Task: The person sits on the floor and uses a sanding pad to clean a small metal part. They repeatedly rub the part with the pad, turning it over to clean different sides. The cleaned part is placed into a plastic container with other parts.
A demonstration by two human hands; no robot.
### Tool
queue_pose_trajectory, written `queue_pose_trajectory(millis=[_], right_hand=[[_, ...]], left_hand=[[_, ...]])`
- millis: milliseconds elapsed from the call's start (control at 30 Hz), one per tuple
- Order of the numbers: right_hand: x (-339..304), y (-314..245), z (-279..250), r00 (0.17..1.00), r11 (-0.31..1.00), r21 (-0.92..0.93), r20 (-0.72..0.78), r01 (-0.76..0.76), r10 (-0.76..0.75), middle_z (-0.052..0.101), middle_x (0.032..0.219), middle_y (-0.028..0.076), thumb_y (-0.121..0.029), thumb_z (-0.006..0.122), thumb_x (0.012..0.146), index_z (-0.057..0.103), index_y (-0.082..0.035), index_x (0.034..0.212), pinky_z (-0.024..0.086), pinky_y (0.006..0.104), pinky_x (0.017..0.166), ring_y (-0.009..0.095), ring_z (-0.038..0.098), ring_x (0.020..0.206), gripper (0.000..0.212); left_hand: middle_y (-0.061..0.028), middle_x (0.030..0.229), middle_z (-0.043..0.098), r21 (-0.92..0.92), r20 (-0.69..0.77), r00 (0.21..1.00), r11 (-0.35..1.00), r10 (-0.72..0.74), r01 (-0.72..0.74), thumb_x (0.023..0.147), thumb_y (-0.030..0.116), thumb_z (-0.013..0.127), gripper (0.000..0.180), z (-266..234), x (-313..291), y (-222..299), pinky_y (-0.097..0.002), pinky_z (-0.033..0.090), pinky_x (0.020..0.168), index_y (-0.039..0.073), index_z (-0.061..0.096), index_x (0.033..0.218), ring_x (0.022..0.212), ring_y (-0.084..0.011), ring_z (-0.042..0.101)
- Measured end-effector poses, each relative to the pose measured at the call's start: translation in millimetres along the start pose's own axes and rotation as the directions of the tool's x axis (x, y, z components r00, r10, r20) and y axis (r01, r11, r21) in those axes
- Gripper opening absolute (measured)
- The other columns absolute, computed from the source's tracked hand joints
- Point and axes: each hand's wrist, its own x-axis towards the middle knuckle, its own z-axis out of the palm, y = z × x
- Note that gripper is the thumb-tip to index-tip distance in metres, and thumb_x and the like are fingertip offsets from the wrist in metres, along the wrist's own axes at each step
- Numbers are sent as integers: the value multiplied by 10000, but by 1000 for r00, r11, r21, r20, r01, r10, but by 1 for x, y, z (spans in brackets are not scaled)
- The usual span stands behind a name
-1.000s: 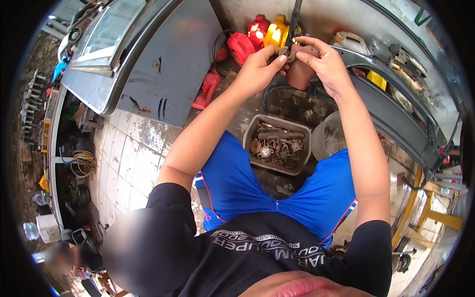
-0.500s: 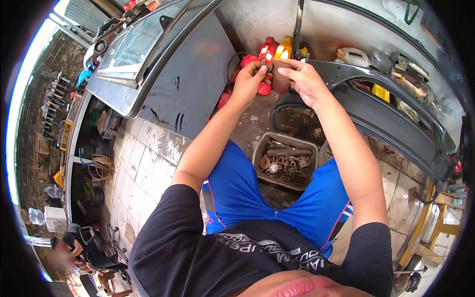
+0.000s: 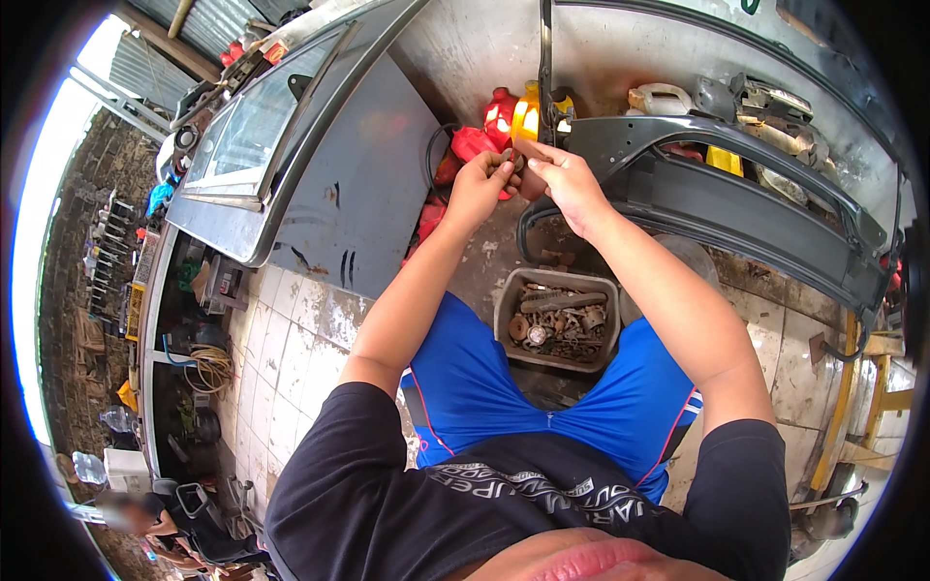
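Both my arms reach forward over a grey plastic bin (image 3: pixel 505 308) of rusty metal parts between my knees. My left hand (image 3: pixel 480 188) is closed, its thumb and fingertips pinching a small dark, roundish metal piece (image 3: pixel 514 161). Beside it, my right hand (image 3: pixel 573 192) grips a reddish-brown sheet (image 3: pixel 532 182) that looks like sandpaper, thumb on top. The sheet's edge meets the small piece, or nearly so; fingers partly hide where they come together.
Red bottles (image 3: pixel 500 114) and a yellow bottle (image 3: pixel 526 116) stand beyond my hands. A grey vehicle door (image 3: pixel 354 184) leans at left, a dark curved body panel (image 3: pixel 736 208) at right. Shelving (image 3: pixel 160 320) lines the far left, where a person (image 3: pixel 184 523) sits low down.
My hands have come closer together, and the brown sheet has tilted in toward the small metal piece. The whole view has shifted slightly.
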Motion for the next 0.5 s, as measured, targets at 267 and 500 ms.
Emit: queue_pose_trajectory(millis=[267,500], right_hand=[[5,1,-5,995,997,-34,65,-73,75,730,1331,117,-69,574,1038,639,47,1441,448,301,1095,144,654,1208,425],[-2,-13,-7,998,992,-125,43,-30,35,724,1358,135,-68,581,1033,651,48,1426,446,304,1110,158,651,1239,415]], left_hand=[[-44,947,698,-43,-15,1000,999,-6,5,1114,165,603,172,6,-2,-2,-300,551,816,5,623,1174,851,-125,656],[-55,959,711,58,-17,999,998,33,-32,1110,157,610,162,7,-9,10,-294,534,822,1,622,1151,870,-121,661]])
